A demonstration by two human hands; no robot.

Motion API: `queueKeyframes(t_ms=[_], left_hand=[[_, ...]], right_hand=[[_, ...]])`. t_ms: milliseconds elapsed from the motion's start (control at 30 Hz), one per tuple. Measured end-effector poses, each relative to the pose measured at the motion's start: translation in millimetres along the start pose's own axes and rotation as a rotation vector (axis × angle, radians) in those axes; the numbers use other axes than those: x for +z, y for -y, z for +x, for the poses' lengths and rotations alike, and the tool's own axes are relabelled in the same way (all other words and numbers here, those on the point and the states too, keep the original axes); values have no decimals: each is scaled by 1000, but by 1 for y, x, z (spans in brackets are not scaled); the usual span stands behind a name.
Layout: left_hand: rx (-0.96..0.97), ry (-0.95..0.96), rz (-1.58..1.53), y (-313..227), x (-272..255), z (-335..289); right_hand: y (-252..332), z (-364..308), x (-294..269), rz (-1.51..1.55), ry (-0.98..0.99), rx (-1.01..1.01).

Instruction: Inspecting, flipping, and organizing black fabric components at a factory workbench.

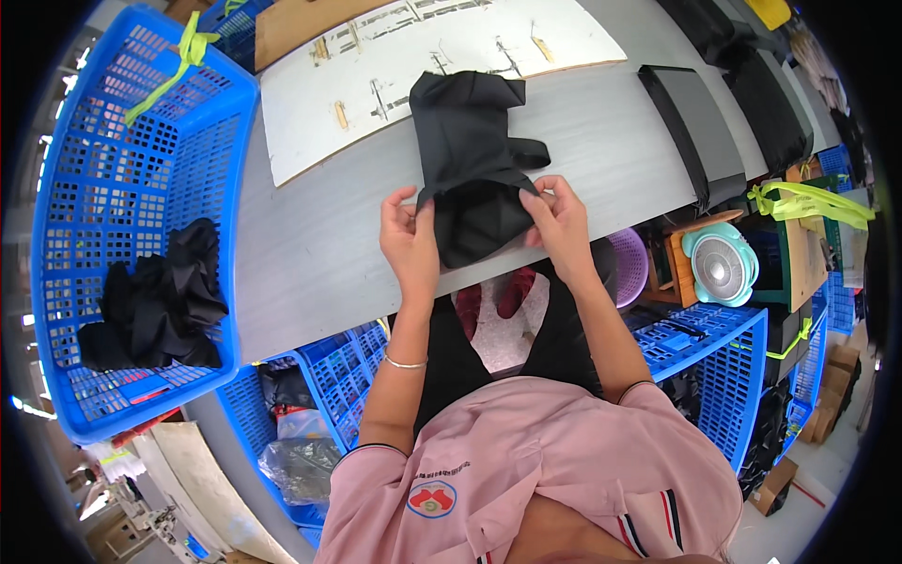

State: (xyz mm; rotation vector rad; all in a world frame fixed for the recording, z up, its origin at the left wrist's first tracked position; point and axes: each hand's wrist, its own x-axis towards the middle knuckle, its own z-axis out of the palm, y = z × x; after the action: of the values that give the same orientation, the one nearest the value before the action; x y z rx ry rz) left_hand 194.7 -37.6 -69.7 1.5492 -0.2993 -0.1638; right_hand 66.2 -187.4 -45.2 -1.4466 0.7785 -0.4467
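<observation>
Black fabric is pinched at both sides: the left hand [408,241] and the right hand [558,224] each grip an edge of the black garment [473,160], holding its near end taut at the tabletop's [310,244] front edge. Matte and creased, it lies folded, stretching toward the white board [310,103]. More black pieces sit in the blue basket [113,132] at left.

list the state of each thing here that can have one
black garment: partly folded on the grey table, near edge pinched by both hands
left hand: gripping its left corner
right hand: gripping its right corner
blue basket: open, holding a crumpled black fabric pile
small fan: facing up; running or not, unclear
</observation>
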Motion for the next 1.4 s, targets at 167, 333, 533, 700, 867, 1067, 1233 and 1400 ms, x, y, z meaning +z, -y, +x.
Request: queueKeyframes(t_ms=[167,333,533,700,867,1067,1233,1400], left_hand=[[-36,85,-14,-5,7,-22],[35,-106,-59,-15,-7,-3],[471,51,340,-67,0,-16],[799,644,156,-165,-5,-74],[1060,836,-186,-227,7,-114],[1128,773,-57,-248,-6,-154],[994,497,-159,-207,2,-169],[273,766,-49,-120,14,-148]], right_hand=[[-3,-18,18,64,3,-214],[-7,8,-2,-480,-309,-394],[-3,16,-55,-230,-2,-317],[5,58,-184,-997,-731,-706],[-10,83,-266,-1356,-896,-583],[-20,79,-288,-1260,-750,-547],[5,76,-290,-1280,-646,-532],[27,9,-220,-1559,-694,-873]])
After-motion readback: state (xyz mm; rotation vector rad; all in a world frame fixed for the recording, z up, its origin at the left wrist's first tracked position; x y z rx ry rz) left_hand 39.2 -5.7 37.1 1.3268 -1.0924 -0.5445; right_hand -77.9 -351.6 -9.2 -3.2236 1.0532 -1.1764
